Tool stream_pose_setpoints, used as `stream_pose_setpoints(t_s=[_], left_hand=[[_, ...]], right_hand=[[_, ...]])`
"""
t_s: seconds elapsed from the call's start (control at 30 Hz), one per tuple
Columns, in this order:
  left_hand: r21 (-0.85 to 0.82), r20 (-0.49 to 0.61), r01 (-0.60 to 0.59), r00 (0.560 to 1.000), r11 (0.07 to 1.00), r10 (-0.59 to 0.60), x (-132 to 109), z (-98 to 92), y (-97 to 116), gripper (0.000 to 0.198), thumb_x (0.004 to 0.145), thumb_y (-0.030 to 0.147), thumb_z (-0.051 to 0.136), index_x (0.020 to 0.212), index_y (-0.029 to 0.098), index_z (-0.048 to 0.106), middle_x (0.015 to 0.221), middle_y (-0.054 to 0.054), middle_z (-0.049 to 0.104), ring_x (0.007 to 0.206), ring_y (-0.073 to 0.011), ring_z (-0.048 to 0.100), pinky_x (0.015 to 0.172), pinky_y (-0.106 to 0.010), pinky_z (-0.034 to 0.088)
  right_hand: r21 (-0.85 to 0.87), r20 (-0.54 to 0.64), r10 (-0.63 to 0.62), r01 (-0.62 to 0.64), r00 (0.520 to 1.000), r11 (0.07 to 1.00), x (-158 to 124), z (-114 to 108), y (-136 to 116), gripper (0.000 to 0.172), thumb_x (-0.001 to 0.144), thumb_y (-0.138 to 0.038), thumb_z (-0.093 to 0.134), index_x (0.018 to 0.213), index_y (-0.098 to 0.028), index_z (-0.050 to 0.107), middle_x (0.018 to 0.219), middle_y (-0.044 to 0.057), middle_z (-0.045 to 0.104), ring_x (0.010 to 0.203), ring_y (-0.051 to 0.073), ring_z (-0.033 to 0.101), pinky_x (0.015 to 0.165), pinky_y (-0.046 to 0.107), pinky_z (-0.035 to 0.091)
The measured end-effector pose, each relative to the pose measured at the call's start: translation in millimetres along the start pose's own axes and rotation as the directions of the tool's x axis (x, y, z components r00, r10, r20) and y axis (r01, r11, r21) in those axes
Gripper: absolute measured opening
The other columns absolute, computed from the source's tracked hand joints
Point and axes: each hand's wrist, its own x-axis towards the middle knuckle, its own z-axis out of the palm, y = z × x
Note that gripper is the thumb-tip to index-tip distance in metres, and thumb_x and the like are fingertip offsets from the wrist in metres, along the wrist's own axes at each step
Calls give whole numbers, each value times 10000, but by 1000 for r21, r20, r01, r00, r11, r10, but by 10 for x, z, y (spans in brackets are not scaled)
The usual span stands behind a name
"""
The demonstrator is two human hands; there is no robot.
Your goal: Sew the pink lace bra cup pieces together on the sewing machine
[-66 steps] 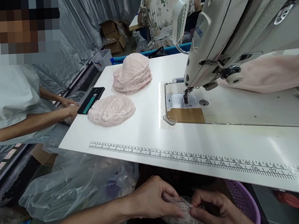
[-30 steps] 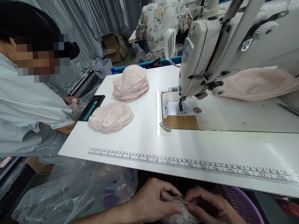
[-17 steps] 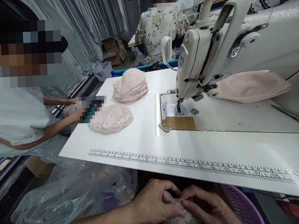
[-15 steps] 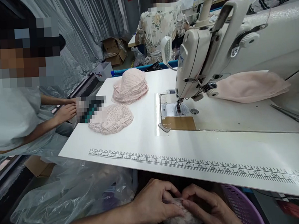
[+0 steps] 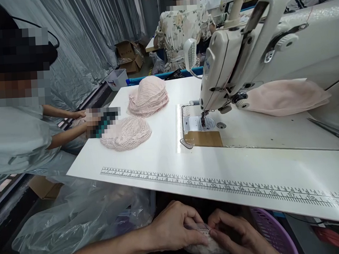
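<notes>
Head view: worn on the person's head, faces forward and down. Left hand and right hand close at bottom edge; surface mid-frame; sewing machine farther, upper right.

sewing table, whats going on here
A person is at the white table, both hands below its front edge. The left hand and right hand pinch a pink lace piece together. More lace pieces lie stacked by the sewing machine, nothing under its needle. A co-worker's hands work at the left corner.
</notes>
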Motion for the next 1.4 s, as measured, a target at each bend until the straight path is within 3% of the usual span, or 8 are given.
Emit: stream_pose_setpoints(t_s=[0.2, 0.43, 0.57, 0.83, 1.03, 1.4], left_hand=[[14, -2, 21, 1000, 1000, -21, 29, -1, 13, 279, 583, 316, 756, 764, 122, 667, 562, 25, 594, 524, -96, 507, 487, -156, 351], [-26, 14, 42, 999, 999, -42, 26, -35, 9, 323, 593, 337, 760, 816, 127, 659, 642, 4, 654, 560, -108, 549, 510, -162, 372], [-15, 53, 22, 998, 1000, -22, 19, -79, 4, 314, 606, 333, 764, 824, 134, 660, 639, 10, 657, 583, -115, 564, 512, -158, 372], [-104, 189, 45, 982, 994, -25, -53, -204, -53, 180, 698, 283, 676, 821, 153, 697, 654, -7, 660, 593, -119, 575, 609, -205, 441], [-151, 239, 35, 971, 988, 2, -65, -234, -62, 196, 759, 265, 595, 859, 157, 725, 538, 30, 519, 502, -64, 439, 519, -164, 361], [-246, 271, 85, 962, 966, -16, -83, -266, -55, 247, 746, 351, 665, 882, 153, 722, 636, -14, 648, 616, -107, 585, 672, -218, 472]], right_hand=[[-49, 42, 10, -8, 999, 999, 29, 0, -21, 272, 872, -421, 423, 706, -224, 512, 653, -29, 534, 624, 125, 503, 572, 210, 375], [-31, 84, 40, -38, 996, 999, 12, -34, -5, 207, 858, -421, 459, 803, -232, 524, 718, -24, 563, 674, 134, 525, 604, 209, 394], [-55, 98, 46, -40, 994, 998, 16, -30, 25, 246, 857, -423, 476, 724, -237, 568, 682, -32, 573, 660, 133, 527, 596, 209, 378], [78, 72, 84, -90, 994, 993, 1, -76, 46, 281, 807, -495, 533, 674, -248, 553, 632, -36, 518, 633, 142, 495, 592, 227, 385], [196, 114, 85, -106, 990, 975, 1, -96, 57, 333, 791, -541, 537, 664, -233, 531, 627, -34, 492, 615, 135, 467, 590, 232, 383], [235, 137, 90, -120, 986, 964, -19, -69, 196, 321, 809, -520, 550, 696, -220, 559, 640, -38, 508, 625, 122, 471, 594, 205, 392]])
